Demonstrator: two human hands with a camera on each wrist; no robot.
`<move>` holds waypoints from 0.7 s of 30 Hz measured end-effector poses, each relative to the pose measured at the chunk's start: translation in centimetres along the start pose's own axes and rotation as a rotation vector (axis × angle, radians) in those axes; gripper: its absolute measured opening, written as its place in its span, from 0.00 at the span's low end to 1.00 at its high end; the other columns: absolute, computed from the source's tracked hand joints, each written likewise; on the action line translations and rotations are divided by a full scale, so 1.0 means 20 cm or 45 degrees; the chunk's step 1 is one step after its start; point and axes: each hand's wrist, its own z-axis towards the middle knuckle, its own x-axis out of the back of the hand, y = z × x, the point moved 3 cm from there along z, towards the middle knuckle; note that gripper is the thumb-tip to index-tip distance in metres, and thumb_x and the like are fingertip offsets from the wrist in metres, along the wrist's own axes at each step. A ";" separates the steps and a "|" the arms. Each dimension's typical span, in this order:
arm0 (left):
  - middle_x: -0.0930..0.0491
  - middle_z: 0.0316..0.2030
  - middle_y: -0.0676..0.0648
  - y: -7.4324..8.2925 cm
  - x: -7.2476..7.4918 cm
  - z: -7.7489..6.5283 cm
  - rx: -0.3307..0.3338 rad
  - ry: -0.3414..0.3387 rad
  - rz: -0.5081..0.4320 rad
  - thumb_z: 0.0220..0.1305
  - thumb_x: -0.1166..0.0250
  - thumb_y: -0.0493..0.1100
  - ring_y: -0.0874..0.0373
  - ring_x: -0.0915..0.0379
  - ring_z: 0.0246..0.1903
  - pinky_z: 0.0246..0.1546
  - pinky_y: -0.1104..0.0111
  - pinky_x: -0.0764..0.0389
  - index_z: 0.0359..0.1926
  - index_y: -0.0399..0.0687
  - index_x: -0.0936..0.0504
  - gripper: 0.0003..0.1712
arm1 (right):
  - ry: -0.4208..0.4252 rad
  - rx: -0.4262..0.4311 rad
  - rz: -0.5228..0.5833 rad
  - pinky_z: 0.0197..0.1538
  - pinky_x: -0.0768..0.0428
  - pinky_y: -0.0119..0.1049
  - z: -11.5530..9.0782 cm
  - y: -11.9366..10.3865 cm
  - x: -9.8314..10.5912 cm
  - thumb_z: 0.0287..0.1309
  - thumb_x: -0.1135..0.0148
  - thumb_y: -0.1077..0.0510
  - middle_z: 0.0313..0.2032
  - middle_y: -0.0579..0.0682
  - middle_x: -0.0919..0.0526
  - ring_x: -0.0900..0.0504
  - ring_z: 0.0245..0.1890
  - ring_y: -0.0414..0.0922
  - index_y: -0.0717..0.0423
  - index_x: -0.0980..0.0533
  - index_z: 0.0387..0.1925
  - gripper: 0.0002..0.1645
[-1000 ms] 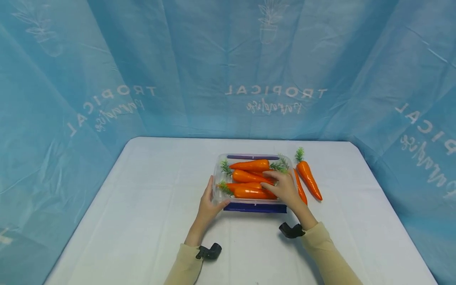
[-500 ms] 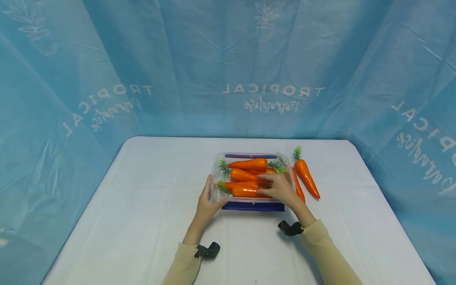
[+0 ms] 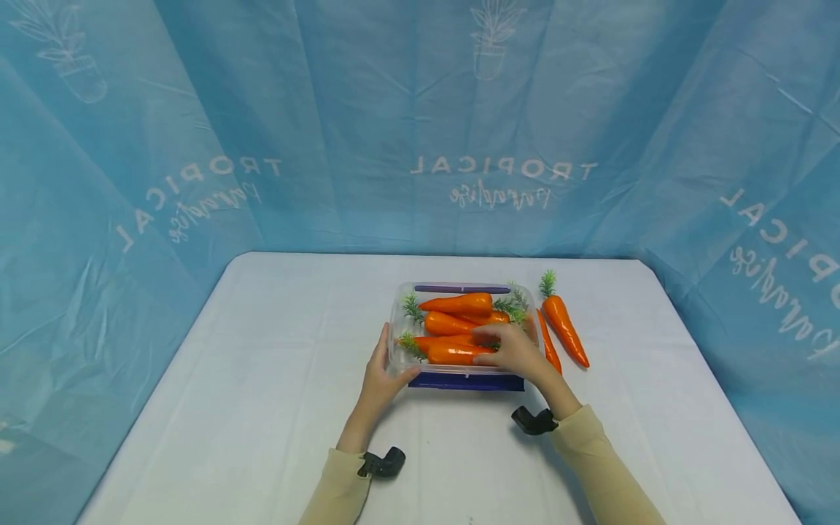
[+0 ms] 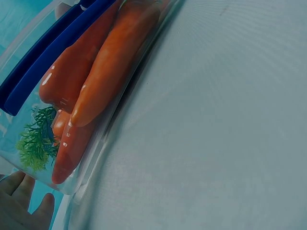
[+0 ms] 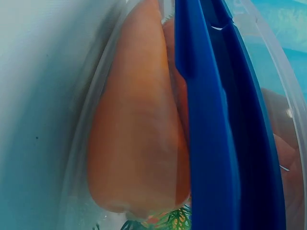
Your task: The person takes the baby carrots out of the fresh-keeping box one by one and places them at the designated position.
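A clear plastic food container [image 3: 403,292] with blue side clips holds several orange carrots with green tops. My right hand [image 3: 518,354] reaches in over its right side. Its thumb and fingers lie on either side of the front carrot [image 3: 453,354], gripping it; the carrot's right end is hidden under the hand. Through the clear wall, part of the right hand [image 5: 287,163] shows in the right wrist view. At the front left corner, my left hand [image 3: 383,378] steadies the container, thumb at the front rim and fingers extended along the left side. The left wrist view shows its fingers [image 4: 44,211] spread beside the corner.
Two more carrots lie on the white table [image 3: 295,364] just right of the container: a whole one with a green top [image 3: 566,332] and a partly hidden one [image 3: 550,346] against the wall. A blue printed curtain [image 3: 367,131] surrounds the table's back and sides.
My right hand has moved slightly left inside the container, and its fingers have come down around the front carrot. The left hand stays at the corner.
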 end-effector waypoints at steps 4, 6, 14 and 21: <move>0.54 0.74 0.35 0.08 0.01 -0.02 -0.014 0.003 0.011 0.53 0.30 0.39 0.39 0.56 0.73 0.70 0.47 0.46 0.74 0.36 0.57 0.57 | -0.031 -0.001 0.000 0.49 0.16 0.41 0.00 0.00 0.00 0.48 0.27 0.56 0.42 0.53 0.13 0.16 0.43 0.47 0.61 0.23 0.54 0.30; 0.54 0.74 0.36 0.08 0.01 -0.03 -0.010 0.005 0.011 0.53 0.30 0.39 0.39 0.56 0.73 0.71 0.47 0.46 0.74 0.36 0.57 0.56 | -0.046 -0.002 0.006 0.48 0.16 0.40 0.01 0.00 -0.01 0.47 0.27 0.57 0.41 0.52 0.13 0.16 0.41 0.46 0.61 0.23 0.54 0.30; 0.54 0.74 0.37 0.07 0.00 -0.03 -0.007 0.000 0.010 0.54 0.31 0.39 0.40 0.57 0.74 0.71 0.47 0.48 0.74 0.38 0.58 0.56 | -0.070 0.015 0.000 0.45 0.16 0.39 0.00 -0.01 0.00 0.47 0.27 0.57 0.37 0.50 0.13 0.16 0.38 0.43 0.61 0.23 0.53 0.30; 0.55 0.74 0.37 0.08 0.00 -0.03 0.002 0.003 0.026 0.54 0.31 0.39 0.41 0.59 0.74 0.72 0.48 0.50 0.75 0.39 0.58 0.56 | -0.079 0.052 0.005 0.45 0.16 0.39 0.01 0.00 0.00 0.48 0.28 0.57 0.38 0.51 0.13 0.16 0.38 0.44 0.61 0.23 0.53 0.29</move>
